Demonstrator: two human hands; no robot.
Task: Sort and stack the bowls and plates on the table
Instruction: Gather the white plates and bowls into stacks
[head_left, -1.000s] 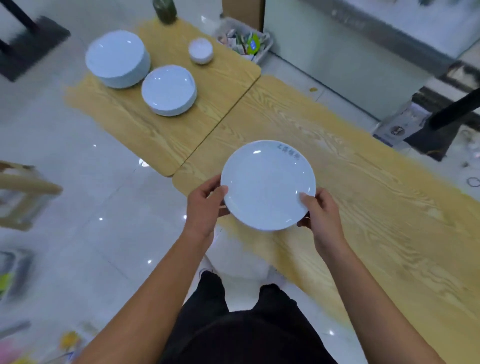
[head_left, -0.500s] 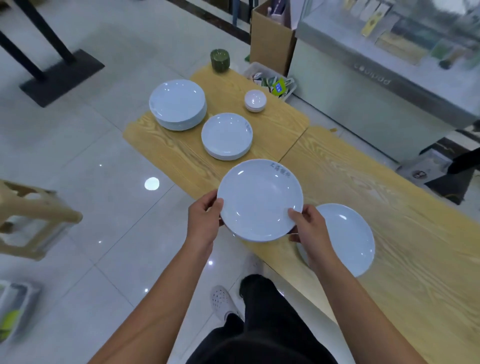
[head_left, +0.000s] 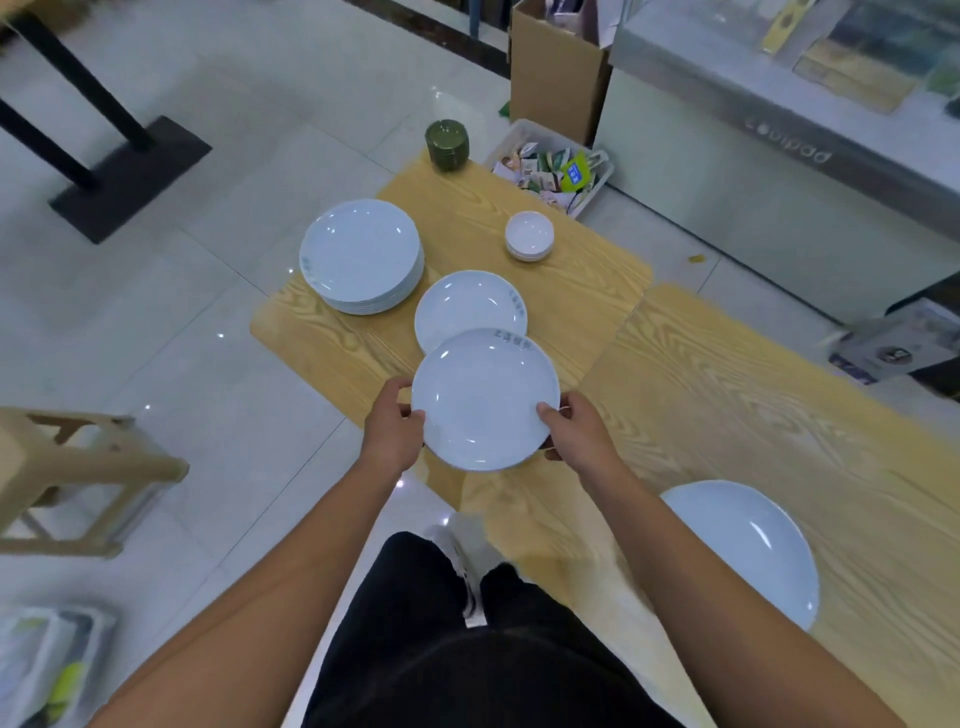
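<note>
White and shallow, the held plate (head_left: 485, 400) is clamped at its rim from both sides. My left hand (head_left: 392, 431) curls its thumb over the left edge with the other fingers tucked beneath. My right hand (head_left: 576, 434) mirrors it on the right edge, thumb on top and fingers mostly hidden under the dish. The plate sits roughly level and face up, with faint blue lettering on its far rim.

On my feed that far rim overlaps the near edge of the medium plate stack (head_left: 467, 301); I cannot tell whether the two touch. Just left of it and further back stands the large plate stack (head_left: 361, 257), many plates deep. Off to the right, apart, is a small bowl stack (head_left: 530, 236), and at the far corner a dark green stack (head_left: 447, 143) of dishes.

All of these rest on the far wooden table (head_left: 576, 296), which butts against the near wooden table (head_left: 727, 405). On the near one, by my right forearm, lies a single plate (head_left: 748, 551).

Beyond the tables a bin of packets (head_left: 556, 171) sits on the floor beside a cardboard box (head_left: 556, 67). A wooden stool (head_left: 78, 467) stands at left.
</note>
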